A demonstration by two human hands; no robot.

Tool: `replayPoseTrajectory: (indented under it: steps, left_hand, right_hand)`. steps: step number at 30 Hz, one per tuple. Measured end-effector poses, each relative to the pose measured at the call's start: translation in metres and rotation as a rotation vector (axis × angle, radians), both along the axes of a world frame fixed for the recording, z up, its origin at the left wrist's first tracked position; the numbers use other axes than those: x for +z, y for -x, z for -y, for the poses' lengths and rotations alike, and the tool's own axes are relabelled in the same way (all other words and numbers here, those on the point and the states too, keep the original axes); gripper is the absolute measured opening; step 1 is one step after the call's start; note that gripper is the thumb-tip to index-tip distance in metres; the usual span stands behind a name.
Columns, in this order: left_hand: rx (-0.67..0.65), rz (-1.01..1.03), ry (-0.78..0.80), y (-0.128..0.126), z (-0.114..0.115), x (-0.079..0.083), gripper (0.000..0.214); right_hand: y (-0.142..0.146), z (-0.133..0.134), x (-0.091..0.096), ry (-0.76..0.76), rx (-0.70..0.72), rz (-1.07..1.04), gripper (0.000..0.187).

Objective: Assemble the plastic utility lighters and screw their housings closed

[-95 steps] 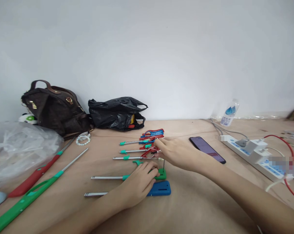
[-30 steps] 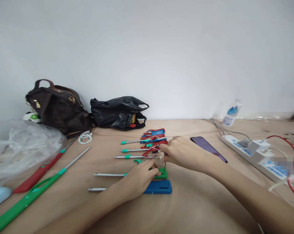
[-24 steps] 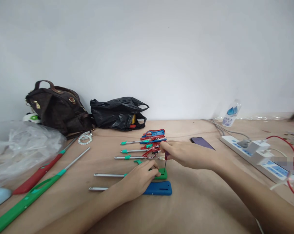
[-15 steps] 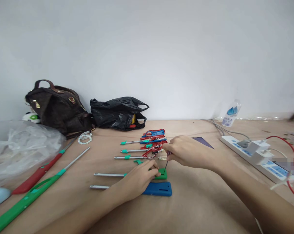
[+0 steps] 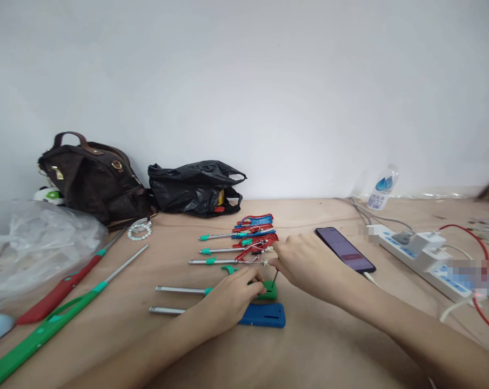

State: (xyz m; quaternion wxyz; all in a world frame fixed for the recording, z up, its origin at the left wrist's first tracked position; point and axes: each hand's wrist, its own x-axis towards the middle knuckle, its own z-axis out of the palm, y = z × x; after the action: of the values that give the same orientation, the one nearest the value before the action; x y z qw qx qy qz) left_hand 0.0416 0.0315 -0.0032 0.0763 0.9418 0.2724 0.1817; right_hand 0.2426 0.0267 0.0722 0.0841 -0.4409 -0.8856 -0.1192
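My left hand (image 5: pixel 234 294) is closed on a green long-necked lighter (image 5: pixel 270 292) that lies on the table, its metal tube (image 5: pixel 180 289) pointing left. In my right hand (image 5: pixel 299 262) is a thin screwdriver (image 5: pixel 275 278), held upright, its tip at the right end of the green handle. Nearer to me lies a blue lighter (image 5: pixel 264 315), partly under my left forearm. Beyond my hands are several opened lighters (image 5: pixel 248 243) with red and blue shells, metal tubes and wires. A loose teal trigger piece (image 5: pixel 229 269) sits just behind my left hand.
At left lie a red lighter (image 5: pixel 61 292), a green lighter (image 5: pixel 45 335), a clear plastic bag (image 5: pixel 45 243) and a bracelet (image 5: pixel 139 229). A brown backpack (image 5: pixel 94 183) and black bag (image 5: pixel 191 189) stand behind. At right are a phone (image 5: pixel 345 249), power strip (image 5: pixel 398 251) and bottle (image 5: pixel 382 187).
My right hand has tilted and lowered slightly around the screwdriver, and its forearm has come down, uncovering more of the phone. My left hand stays on the green lighter.
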Motion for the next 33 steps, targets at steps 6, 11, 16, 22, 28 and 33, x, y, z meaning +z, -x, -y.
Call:
replayPoseTrajectory:
  steps: [6, 11, 16, 22, 28, 33]
  left_hand:
    - [-0.006, 0.010, 0.027, 0.000, -0.001, 0.001, 0.023]
    - [0.004, 0.029, 0.050, 0.002, -0.002, 0.000, 0.023]
    - [0.005, 0.033, 0.056, 0.002, -0.002, -0.002, 0.023]
    - [0.005, 0.013, 0.060, 0.001, -0.002, -0.001, 0.022]
    - [-0.013, 0.030, 0.072, 0.001, -0.001, 0.002, 0.021]
    - [-0.031, 0.066, 0.067, 0.001, -0.003, -0.001, 0.021]
  right_hand:
    - [0.003, 0.005, 0.010, 0.028, 0.067, 0.074, 0.011]
    - [-0.007, 0.004, 0.021, 0.139, 0.204, 0.071, 0.020]
    - [-0.003, 0.001, 0.018, 0.143, 0.125, 0.050, 0.018]
    - [0.014, 0.009, 0.013, 0.107, -0.030, 0.014, 0.004]
    - [-0.014, -0.012, 0.033, 0.262, -0.032, -0.224, 0.014]
    - [-0.048, -0.048, 0.011, -0.022, -0.419, -0.077, 0.010]
